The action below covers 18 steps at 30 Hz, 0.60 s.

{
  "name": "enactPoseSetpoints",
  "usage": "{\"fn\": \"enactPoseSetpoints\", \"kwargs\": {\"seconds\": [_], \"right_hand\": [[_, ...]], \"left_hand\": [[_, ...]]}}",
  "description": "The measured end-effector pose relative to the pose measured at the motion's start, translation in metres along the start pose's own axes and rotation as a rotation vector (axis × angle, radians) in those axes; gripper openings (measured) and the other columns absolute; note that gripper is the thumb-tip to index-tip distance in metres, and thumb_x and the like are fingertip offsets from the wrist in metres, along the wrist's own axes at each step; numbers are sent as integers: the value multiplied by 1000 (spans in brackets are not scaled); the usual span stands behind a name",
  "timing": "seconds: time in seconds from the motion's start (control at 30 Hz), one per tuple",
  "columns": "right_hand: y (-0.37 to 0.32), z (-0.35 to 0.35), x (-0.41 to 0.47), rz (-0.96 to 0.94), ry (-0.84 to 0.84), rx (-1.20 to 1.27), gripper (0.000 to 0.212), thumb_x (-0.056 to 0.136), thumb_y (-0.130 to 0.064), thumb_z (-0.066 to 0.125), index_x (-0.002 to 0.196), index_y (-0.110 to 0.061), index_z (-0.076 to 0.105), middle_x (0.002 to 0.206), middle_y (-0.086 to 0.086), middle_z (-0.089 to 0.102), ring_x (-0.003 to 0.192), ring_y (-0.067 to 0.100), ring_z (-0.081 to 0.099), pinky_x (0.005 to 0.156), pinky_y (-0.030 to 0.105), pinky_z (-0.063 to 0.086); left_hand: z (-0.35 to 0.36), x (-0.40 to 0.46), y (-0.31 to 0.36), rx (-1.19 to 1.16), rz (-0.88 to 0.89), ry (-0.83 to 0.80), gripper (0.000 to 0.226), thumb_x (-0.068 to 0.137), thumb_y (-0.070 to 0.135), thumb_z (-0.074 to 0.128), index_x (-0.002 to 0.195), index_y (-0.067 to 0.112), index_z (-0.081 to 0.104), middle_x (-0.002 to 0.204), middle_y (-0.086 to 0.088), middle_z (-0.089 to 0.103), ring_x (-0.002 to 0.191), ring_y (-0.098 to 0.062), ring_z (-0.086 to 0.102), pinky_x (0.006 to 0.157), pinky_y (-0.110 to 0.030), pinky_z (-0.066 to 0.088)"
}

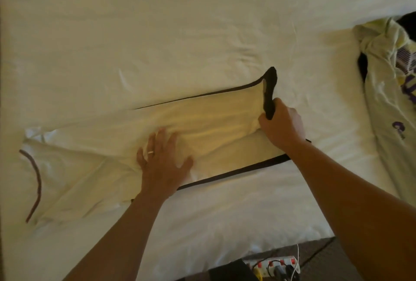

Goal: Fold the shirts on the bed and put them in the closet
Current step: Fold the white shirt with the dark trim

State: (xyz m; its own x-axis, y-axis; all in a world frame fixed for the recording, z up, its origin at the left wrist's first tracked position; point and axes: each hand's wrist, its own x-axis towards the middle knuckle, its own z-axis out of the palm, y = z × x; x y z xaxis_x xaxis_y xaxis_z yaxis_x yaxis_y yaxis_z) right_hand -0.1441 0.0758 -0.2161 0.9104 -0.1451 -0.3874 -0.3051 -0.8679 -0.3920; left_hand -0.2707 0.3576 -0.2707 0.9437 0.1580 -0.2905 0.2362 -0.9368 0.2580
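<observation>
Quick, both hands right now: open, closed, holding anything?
Left hand: open, pressed flat on the cream shirt.
Right hand: closed, gripping the shirt's dark-trimmed edge.

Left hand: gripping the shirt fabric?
No, the left hand lies flat with straight fingers pressing the cream shirt, while the right hand pinches its dark trim.

My cream shirt with dark edges lies half folded on the white bed. Another pale shirt with purple letters lies crumpled far right.
</observation>
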Motion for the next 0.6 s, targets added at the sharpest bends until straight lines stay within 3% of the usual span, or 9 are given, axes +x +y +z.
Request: {"fn": "enactPoseSetpoints", "kwargs": {"seconds": [0.07, 0.13, 0.2, 0.27, 0.37, 0.4, 0.43, 0.5, 0.6], "right_hand": [[-30, 2, -19, -87, -15, 8, 15, 93, -28, 59, 103, -18, 53, 80, 3, 63, 71, 25, 64, 67, 49, 59], [-65, 8, -41, -176, -31, 14, 21, 91, -29, 59, 108, -17, 54, 83, 2, 64, 71, 25, 64, 65, 47, 59], [-100, 19, -64, -233, -75, 75, 22, 91, -27, 62, 109, -16, 55, 88, 0, 64, 74, 21, 64, 67, 41, 60], [-130, 36, -86, -254, -219, 295, 18, 93, -27, 66, 107, -18, 60, 88, -4, 66, 76, 13, 65, 72, 33, 60], [-148, 56, -103, -208, -564, 599, 18, 96, -41, 63, 102, -25, 67, 96, -4, 70, 90, 12, 68, 82, 31, 58], [-147, 63, -105, -176, -597, 682, 20, 98, -43, 60, 101, -25, 69, 98, -2, 71, 94, 13, 68, 84, 34, 59], [-144, 70, -106, -150, -557, 739, 20, 99, -41, 58, 100, -24, 70, 99, -1, 71, 95, 13, 69, 83, 35, 60], [-133, 84, -106, -160, -281, 692, 15, 100, -35, 60, 99, -23, 70, 97, -3, 70, 92, 8, 67, 80, 33, 59], [-103, 103, -99, -226, 10, 378, 22, 98, -31, 61, 117, -20, 65, 124, -3, 60, 116, 13, 54, 99, 41, 51]], "left_hand": [[-23, 0, 25, -315, -121, 94, 70, 82, 66, 41, 138, 27, 54, 148, 0, 49, 132, -22, 44, 109, -48, 29], [-48, 4, 44, -870, -288, 74, 44, 92, 57, 54, 117, 23, 66, 124, -2, 66, 110, -24, 62, 91, -41, 47], [-70, 6, 49, -1372, -511, -147, 44, 100, 57, 48, 111, 20, 69, 111, -8, 73, 102, -35, 68, 79, -39, 50], [-84, 3, 32, -1596, -620, -328, 65, 98, 70, 36, 119, 18, 69, 111, -9, 75, 103, -35, 69, 84, -42, 50], [-89, 0, 0, -1781, -636, -334, 76, 96, 76, 29, 132, 21, 65, 125, -7, 71, 116, -26, 67, 96, -43, 51], [-88, 0, -7, -1783, -625, -331, 73, 97, 73, 30, 137, 21, 62, 130, -6, 70, 120, -25, 66, 98, -42, 51], [-87, 1, -13, -1769, -606, -343, 66, 99, 68, 37, 139, 20, 60, 131, -7, 69, 121, -26, 65, 101, -43, 50], [-82, 2, -24, -1685, -620, -361, 48, 98, 50, 58, 135, 20, 64, 125, -7, 72, 118, -29, 67, 105, -49, 50], [-82, 6, -36, -1572, -722, -359, 37, 92, 33, 68, 127, 21, 67, 121, -7, 73, 119, -31, 66, 105, -51, 50]]}}
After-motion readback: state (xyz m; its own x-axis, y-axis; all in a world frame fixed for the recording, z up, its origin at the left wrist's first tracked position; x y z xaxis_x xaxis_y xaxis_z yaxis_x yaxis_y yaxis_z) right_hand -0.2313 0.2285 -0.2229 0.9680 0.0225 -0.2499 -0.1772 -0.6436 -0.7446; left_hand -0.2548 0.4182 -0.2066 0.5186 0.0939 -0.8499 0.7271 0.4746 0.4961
